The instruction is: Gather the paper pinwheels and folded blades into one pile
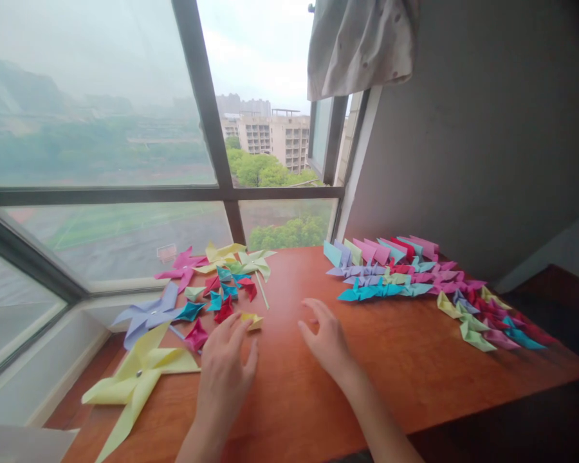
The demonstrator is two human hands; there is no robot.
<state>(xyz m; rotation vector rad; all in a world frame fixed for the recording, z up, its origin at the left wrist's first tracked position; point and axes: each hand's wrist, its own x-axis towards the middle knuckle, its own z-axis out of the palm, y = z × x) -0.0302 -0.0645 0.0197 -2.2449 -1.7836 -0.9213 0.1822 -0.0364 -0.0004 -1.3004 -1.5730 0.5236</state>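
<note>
My left hand (pixel 228 352) hovers over the left half of the table, thumb apart from the fingers, with no object visible in it. Just beyond its fingertips lies a small yellow folded paper piece (pixel 252 321); whether they touch I cannot tell. A magenta folded piece (pixel 196 335) is close to the left of that hand, and a red one (pixel 224 310) sits just behind it. My right hand (pixel 329 339) is held above the middle of the table, thumb and fingers parted around nothing. Nearest to it are blue paper cranes (pixel 369 290) at the back right.
Paper pinwheels, including a large yellow one (pixel 139 373) and a lavender one (pixel 152 313), spread along the left side of the brown table (pixel 289 402). Rows of colourful folded cranes (pixel 473 315) cover the right. Windows (pixel 270 193) border the back and left; a grey wall (pixel 444 148) stands right.
</note>
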